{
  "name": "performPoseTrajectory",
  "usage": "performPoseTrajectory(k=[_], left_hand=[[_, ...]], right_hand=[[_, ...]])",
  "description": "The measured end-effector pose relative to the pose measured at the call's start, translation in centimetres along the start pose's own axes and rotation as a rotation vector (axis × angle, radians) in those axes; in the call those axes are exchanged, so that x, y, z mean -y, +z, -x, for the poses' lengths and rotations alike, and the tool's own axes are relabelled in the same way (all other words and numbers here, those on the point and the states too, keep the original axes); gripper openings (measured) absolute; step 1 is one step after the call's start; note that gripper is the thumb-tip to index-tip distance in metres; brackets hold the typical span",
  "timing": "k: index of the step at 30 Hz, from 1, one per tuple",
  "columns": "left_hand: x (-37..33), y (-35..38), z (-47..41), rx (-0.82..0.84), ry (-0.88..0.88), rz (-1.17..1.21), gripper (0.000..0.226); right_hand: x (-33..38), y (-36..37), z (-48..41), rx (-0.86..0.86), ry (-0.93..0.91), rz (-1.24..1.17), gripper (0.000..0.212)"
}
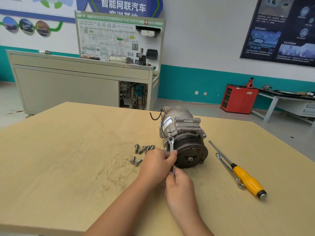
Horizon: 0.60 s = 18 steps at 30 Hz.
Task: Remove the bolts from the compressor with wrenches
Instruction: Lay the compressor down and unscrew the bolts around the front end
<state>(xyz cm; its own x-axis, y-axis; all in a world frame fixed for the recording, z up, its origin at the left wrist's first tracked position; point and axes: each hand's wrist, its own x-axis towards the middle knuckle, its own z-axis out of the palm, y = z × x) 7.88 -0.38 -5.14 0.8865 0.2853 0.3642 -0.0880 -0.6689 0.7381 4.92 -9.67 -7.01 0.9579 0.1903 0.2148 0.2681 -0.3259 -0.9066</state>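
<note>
Two-handed hold on one wrench (171, 145), seen from the person's head.
The left forearm (122, 201) enters bare from the lower edge and slants up to the right. The left grip (157, 163) is curled round the mid-shank, knuckles uppermost, with its thumb (173, 153) laid against the shank's right side. The right forearm (189, 217) rises more steeply and leans slightly left. The right grip (179, 186) sits just below the left, back of the hand up, fingers pinching the shank's lower end. The two grips nearly touch.
</note>
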Motion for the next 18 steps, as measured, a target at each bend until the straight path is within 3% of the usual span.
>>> performPoseTrajectory(k=[6,10,12,16,18], left_hand=[[-0.29,0.15,-0.01,0.004,0.019,-0.004,0.060],[-0.30,0.22,0.04,0.006,0.026,0.006,0.060],[-0.24,0.27,0.08,0.000,0.019,0.009,0.060],[-0.19,0.24,0.07,-0.037,0.003,0.029,0.060],[-0.30,0.21,0.15,-0.044,0.002,0.054,0.062]], right_hand=[[-0.06,-0.52,-0.10,-0.065,-0.077,0.396,0.021],[-0.02,-0.53,-0.04,-0.062,-0.084,0.471,0.022],[0.13,-0.65,0.04,-0.045,-0.091,0.416,0.020],[0.64,-0.86,0.24,0.078,0.029,-0.032,0.028],[0.80,-1.13,0.41,0.111,0.053,-0.120,0.029]])
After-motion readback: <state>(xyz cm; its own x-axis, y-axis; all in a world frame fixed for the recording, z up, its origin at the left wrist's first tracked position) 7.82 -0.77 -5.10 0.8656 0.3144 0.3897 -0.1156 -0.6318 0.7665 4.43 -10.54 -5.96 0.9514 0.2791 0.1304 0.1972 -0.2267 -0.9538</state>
